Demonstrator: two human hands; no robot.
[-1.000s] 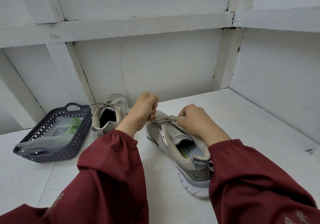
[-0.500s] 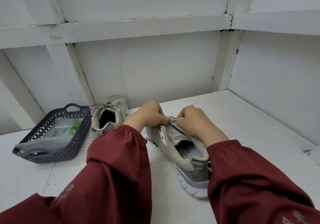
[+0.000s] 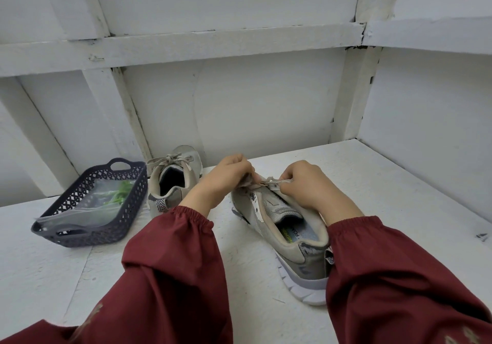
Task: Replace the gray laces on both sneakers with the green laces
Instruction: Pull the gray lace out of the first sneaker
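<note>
A gray sneaker point(image 3: 298, 242) lies on the white table, heel toward me. Its gray lace point(image 3: 270, 181) is stretched between my two hands over the tongue. My left hand point(image 3: 226, 177) pinches the lace on the left side. On the right side, my right hand point(image 3: 306, 184) pinches it as well. The second gray sneaker point(image 3: 173, 181), with its gray lace tied, stands behind to the left. Green laces point(image 3: 121, 193) lie inside a clear plastic bag in the dark basket point(image 3: 87, 233). My hands hide the front of the near sneaker.
The dark perforated basket stands at the left of the table. White walls with wooden battens close the back and the right side. A small dark mark point(image 3: 480, 236) shows on the table at the far right.
My left hand, raised with the lace a second ago, came down to the sneaker's top and now pinches the lace close to my right hand. The sneakers and basket stayed put.
</note>
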